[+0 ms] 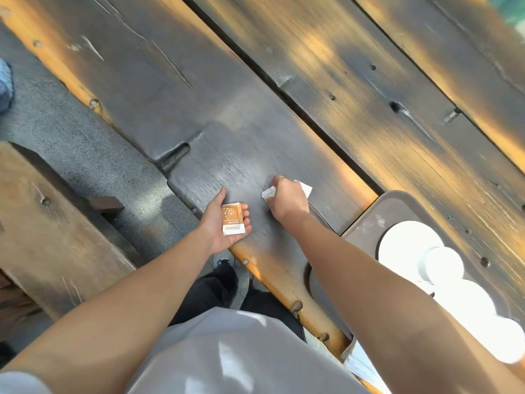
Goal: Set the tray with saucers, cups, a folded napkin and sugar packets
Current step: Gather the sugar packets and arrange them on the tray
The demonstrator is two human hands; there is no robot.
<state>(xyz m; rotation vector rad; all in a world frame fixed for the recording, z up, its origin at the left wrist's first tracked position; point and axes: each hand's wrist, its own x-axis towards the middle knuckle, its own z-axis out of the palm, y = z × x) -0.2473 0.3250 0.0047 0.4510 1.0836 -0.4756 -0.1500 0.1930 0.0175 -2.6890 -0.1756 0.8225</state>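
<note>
My left hand (224, 223) lies palm up at the table's near edge with an orange and white sugar packet (232, 218) held in its curled fingers. To its right, my right hand (287, 199) is closed on white paper packets (269, 192) down on the wood; a white corner shows on each side of the fist. A grey-brown tray (397, 206) sits at the right. It carries a white saucer (403, 243) and white cups (443, 264), with more overexposed white crockery nearer me. My right forearm crosses the tray's near-left corner.
The table (284, 95) is dark weathered planks with gaps and orange sunlit edges. A wooden bench (51, 228) stands at the lower left over grey pavement. Another person's shoe (5, 86) shows at the far left edge. My legs and shoes are below the table edge.
</note>
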